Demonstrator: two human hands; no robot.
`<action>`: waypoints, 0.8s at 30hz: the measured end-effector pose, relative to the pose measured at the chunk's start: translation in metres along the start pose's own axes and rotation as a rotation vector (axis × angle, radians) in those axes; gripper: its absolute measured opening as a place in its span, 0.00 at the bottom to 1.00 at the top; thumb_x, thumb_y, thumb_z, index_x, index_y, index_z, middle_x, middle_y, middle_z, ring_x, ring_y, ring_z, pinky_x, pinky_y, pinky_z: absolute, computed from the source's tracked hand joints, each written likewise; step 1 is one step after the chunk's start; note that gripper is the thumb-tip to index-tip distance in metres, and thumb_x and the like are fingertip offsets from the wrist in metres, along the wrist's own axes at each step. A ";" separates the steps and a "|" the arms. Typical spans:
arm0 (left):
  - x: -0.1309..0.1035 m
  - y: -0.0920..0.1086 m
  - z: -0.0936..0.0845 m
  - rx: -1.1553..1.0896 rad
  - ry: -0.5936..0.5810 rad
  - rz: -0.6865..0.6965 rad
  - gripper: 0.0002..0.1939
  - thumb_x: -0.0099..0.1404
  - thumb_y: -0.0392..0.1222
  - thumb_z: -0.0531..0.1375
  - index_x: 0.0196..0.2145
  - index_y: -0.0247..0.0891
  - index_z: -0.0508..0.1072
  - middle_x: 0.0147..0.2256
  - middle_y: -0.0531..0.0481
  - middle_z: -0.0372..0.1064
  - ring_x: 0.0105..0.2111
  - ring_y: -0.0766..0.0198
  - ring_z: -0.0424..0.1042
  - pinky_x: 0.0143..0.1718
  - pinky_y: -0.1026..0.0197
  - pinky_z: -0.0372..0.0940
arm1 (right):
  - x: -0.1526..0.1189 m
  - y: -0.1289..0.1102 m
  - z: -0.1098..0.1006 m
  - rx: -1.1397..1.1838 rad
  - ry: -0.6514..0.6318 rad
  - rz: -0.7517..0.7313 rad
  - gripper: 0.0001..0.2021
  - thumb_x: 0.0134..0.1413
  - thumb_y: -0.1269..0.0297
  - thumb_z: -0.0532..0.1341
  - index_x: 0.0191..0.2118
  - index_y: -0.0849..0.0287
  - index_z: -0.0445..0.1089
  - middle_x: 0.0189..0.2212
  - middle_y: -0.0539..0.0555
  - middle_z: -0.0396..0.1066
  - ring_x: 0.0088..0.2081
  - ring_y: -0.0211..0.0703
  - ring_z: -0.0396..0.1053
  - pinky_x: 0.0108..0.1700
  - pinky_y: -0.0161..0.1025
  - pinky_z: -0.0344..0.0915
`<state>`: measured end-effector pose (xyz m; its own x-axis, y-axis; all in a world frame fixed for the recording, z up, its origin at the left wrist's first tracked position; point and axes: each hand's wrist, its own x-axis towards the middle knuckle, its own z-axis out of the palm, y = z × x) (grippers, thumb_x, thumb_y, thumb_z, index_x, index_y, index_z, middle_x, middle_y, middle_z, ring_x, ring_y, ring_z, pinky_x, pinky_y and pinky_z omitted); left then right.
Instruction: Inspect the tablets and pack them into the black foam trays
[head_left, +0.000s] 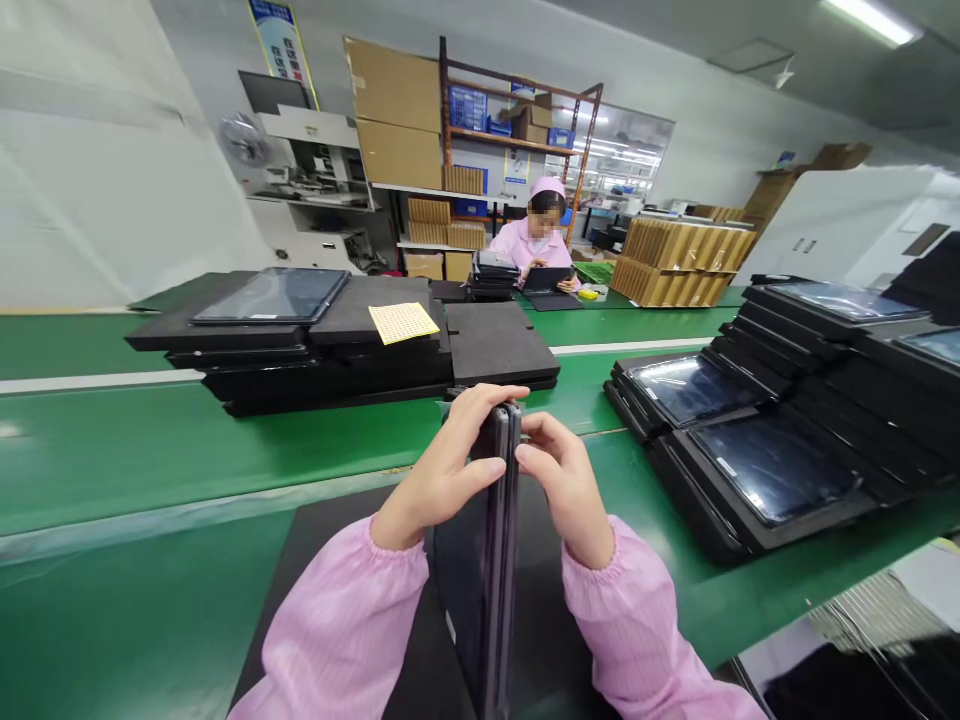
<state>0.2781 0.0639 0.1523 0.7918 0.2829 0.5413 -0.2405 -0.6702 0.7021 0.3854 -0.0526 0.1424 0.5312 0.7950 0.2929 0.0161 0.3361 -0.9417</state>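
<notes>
Two dark, thin tablets (pixel 501 560) stand on edge, pressed face to face, above a black foam mat (pixel 330 560) in front of me. My left hand (pixel 450 460) is closed on their upper end, its fingers over the top corner and its thumb along the near edge. On the other side, my right hand (pixel 562 465) grips the upper part of the right tablet with thumb and bent fingers. A small white label shows low on the left tablet's face. The tablets' far edges are hidden behind my hands.
Black foam trays (pixel 375 370) with a tablet and a yellow sticker sheet (pixel 403 322) lie left ahead. More stacked trays with tablets (pixel 772 465) stand right. Across the green bench (pixel 105 440), a person in pink (pixel 536 240) handles a tablet beside cardboard dividers (pixel 675 260).
</notes>
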 end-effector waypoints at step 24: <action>0.000 0.000 -0.004 -0.008 -0.010 -0.001 0.26 0.58 0.55 0.57 0.51 0.41 0.63 0.51 0.42 0.63 0.48 0.48 0.65 0.52 0.47 0.61 | 0.002 0.006 -0.004 0.007 -0.071 -0.024 0.11 0.45 0.62 0.67 0.37 0.55 0.73 0.36 0.51 0.79 0.38 0.46 0.78 0.39 0.41 0.75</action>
<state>0.2754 0.0666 0.1543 0.7978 0.2762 0.5360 -0.2446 -0.6643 0.7063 0.3902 -0.0509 0.1362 0.4689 0.8205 0.3269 0.0219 0.3592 -0.9330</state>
